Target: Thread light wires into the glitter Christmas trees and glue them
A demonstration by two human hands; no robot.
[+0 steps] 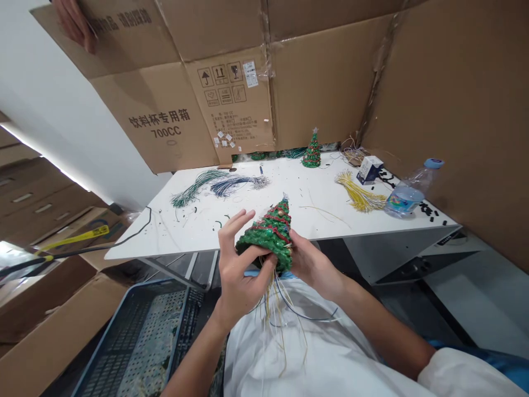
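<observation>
A small green Christmas tree ornament (268, 234) with red garland and a star on top is held tilted in front of my chest. My left hand (242, 267) has its thumb and a finger at the open underside, with other fingers raised along the side. Around the tree's right side, my right hand (312, 259) grips it, its fingertips partly hidden behind. Thin yellow, white and blue wires (285, 309) hang from the base over my white clothing.
On the white table (285, 190) lie green wires (198, 187), blue wires (237, 184) and yellow wires (359, 193). A second tree (312, 151), a small box (370, 169) and a plastic bottle (409, 193) stand there. Cardboard (326, 82) walls the back. A blue crate (124, 331) sits lower left; another person's hand (74, 25) shows above.
</observation>
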